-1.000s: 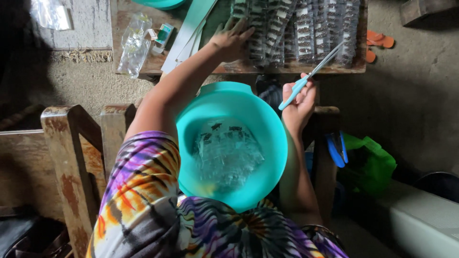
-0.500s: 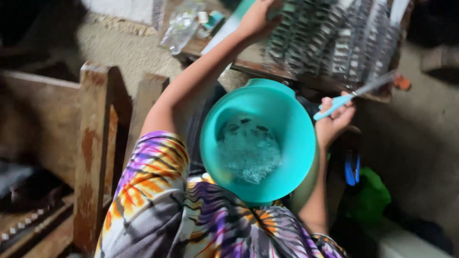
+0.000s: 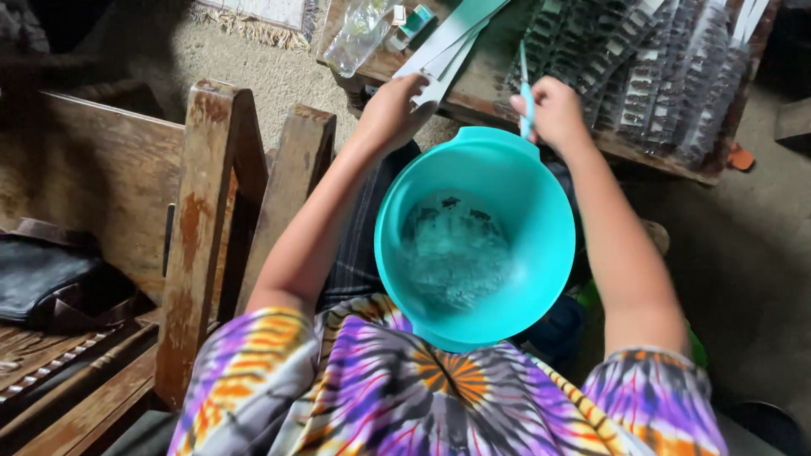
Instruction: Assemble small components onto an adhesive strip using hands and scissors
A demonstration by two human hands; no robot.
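Note:
A teal plastic bowl [image 3: 541,253] rests on my lap, with several small clear packets lying in its bottom [image 3: 452,253]. My left hand [image 3: 395,108] reaches to the edge of the wooden table and holds the ends of long white strips [image 3: 448,38]. Just above the bowl's far rim, my right hand [image 3: 553,110] is closed around a thin light-blue tool [image 3: 525,89] that points upward. Rows of small dark packets [image 3: 642,59] lie spread over the table beyond both hands.
A low wooden table [image 3: 481,89] stands ahead with a clear plastic bag [image 3: 355,34] at its left end. A wooden bench frame [image 3: 211,211] stands to my left, with a dark bag [image 3: 51,283] on it. Bare concrete floor [image 3: 743,245] lies to the right.
The view swung back and closer. My right hand moved from right of the bowl to above its far rim, turning the blue tool upright. My left hand drew back to the table's near edge.

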